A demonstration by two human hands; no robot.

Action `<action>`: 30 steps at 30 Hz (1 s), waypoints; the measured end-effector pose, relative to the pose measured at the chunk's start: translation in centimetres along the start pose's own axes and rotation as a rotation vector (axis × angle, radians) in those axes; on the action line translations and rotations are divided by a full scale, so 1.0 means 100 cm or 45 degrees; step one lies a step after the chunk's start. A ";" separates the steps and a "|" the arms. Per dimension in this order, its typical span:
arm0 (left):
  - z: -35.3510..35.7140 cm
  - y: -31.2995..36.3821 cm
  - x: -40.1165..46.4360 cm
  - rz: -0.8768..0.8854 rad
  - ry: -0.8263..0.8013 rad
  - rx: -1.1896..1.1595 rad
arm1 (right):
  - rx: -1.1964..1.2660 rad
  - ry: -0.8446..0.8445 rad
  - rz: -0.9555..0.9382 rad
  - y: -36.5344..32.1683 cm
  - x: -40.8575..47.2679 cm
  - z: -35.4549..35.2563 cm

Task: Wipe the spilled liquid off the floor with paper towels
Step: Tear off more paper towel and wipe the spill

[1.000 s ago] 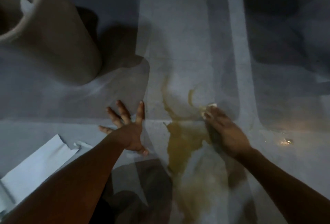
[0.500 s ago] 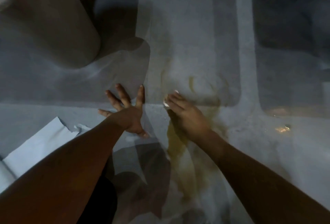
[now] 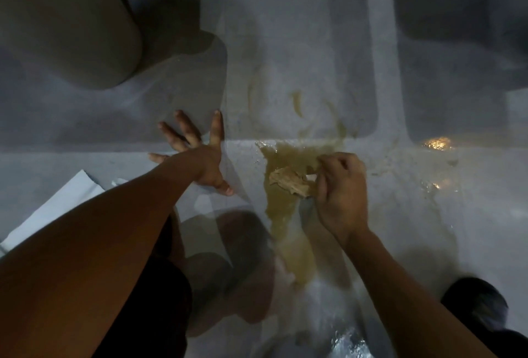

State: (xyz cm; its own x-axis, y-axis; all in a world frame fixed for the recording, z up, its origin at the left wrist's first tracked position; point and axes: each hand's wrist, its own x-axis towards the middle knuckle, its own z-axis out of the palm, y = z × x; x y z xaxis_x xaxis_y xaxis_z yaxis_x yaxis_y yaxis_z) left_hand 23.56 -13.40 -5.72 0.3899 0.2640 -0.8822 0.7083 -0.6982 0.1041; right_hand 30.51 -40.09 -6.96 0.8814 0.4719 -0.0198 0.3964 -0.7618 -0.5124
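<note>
A yellow-brown spill (image 3: 285, 209) spreads over the glossy grey floor, running from the tile seam down toward me, with thin streaks (image 3: 297, 102) beyond the seam. My right hand (image 3: 341, 192) pinches a soaked, crumpled brown paper towel (image 3: 290, 182) in the middle of the puddle. My left hand (image 3: 197, 155) lies flat on the floor to the left of the spill, fingers spread, holding nothing.
A large beige bin (image 3: 65, 23) stands at the upper left. Clean white paper towels (image 3: 54, 209) lie on the floor at the left, partly under my left forearm. A dark shoe (image 3: 480, 309) shows at the lower right. Wet glints (image 3: 435, 143) mark the floor right of the spill.
My right hand pulled back from the far streaks toward me and curled up, now gripping the soaked towel in the puddle. My left hand stayed planted.
</note>
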 end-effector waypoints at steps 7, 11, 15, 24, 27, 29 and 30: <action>0.000 -0.001 -0.001 0.009 0.003 -0.009 | -0.342 -0.436 -0.486 -0.026 -0.019 0.026; 0.000 0.000 -0.001 0.004 -0.006 -0.015 | -0.076 -0.172 -0.123 -0.022 0.015 0.038; 0.001 0.001 0.001 -0.001 0.012 0.003 | -0.025 -0.042 -0.111 -0.005 0.051 0.037; -0.002 0.002 -0.004 0.009 0.019 0.011 | -0.129 -0.181 -0.112 -0.004 0.033 0.019; -0.001 0.002 -0.006 0.001 0.022 0.028 | 0.029 -0.167 -0.154 -0.017 0.002 0.000; 0.000 0.002 -0.008 0.016 0.031 0.032 | 0.028 -0.293 -0.317 -0.027 -0.038 -0.008; 0.000 0.002 -0.009 0.018 0.041 0.030 | 0.029 -0.364 -0.371 -0.028 -0.065 -0.009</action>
State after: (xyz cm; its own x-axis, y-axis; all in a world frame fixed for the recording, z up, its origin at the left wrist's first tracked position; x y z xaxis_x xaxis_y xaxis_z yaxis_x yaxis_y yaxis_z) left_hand 23.32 -13.82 -4.90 0.4188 0.2754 -0.8653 0.6887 -0.7175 0.1049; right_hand 23.88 -41.42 -4.62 0.6249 0.7734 -0.1069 0.6103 -0.5693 -0.5508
